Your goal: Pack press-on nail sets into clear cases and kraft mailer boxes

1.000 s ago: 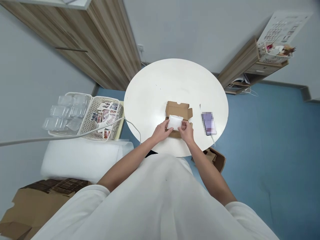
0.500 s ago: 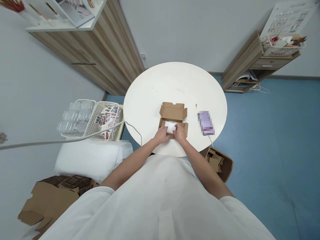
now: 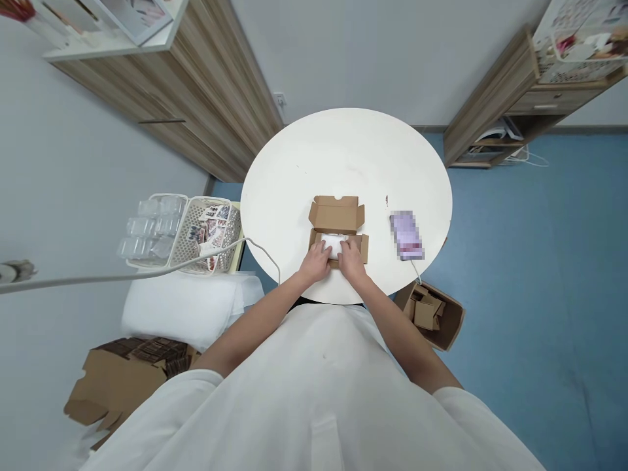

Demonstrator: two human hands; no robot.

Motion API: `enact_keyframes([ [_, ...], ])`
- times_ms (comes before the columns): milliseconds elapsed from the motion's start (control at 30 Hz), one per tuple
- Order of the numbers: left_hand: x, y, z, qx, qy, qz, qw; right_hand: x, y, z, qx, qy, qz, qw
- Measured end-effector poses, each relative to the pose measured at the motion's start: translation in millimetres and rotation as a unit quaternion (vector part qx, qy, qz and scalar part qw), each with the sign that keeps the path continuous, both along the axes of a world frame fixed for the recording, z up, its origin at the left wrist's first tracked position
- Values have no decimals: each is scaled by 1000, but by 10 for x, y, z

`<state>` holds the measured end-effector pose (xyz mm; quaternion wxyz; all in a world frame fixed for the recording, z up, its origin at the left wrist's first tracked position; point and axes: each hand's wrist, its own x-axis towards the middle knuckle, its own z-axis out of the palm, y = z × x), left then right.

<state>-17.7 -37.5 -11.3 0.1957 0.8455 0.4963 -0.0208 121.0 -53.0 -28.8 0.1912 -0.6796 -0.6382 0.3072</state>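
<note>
A small brown cardboard box (image 3: 336,214) lies with its lid folded back on the round white table (image 3: 353,150). Inside its tray sits a white packet (image 3: 334,243), soft-looking like foam wrap. My left hand (image 3: 315,261) grips the packet's left side with bent fingers, over the box's left front edge. On the other side, my right hand (image 3: 352,259) has its fingers curled against the packet's right end. A phone (image 3: 407,235), blurred on its screen, lies to the right with a cable plugged in.
Left of the table are a basket of printed cards (image 3: 210,235), a basket of clear plastic boxes (image 3: 154,229), white foam sheets (image 3: 176,307) and flattened cardboard (image 3: 112,386). A white cable (image 3: 196,260) reaches the table's left edge. An open carton (image 3: 449,324) of cardboard pieces stands at lower right.
Both hands stay at the packet in the box, their fingers shifting slightly over it. The whole view has shifted a little with my head.
</note>
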Motion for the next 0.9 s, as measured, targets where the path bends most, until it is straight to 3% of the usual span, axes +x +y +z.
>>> enact_keyframes([
  [100, -19, 21, 22, 20, -9, -19, 1000, 143, -119, 41, 78, 32, -16, 996],
  [167, -54, 46, 57, 33, -18, -41, 998, 305, -219, 27, 94, 31, -72, 992],
  [267, -137, 99, 119, 52, -30, -74, 995, 559, -349, -49, 26, 16, -171, 985],
  [400, -233, 176, 134, 65, -22, -113, 991, 715, -362, -147, -82, 33, -200, 976],
  [767, -275, 259, -109, 15, 2, -87, 996, 374, -48, -126, -111, -20, -271, 956],
  [900, -299, 261, -131, -7, -14, -73, 997, 278, -40, -87, -70, -38, -247, 966],
])
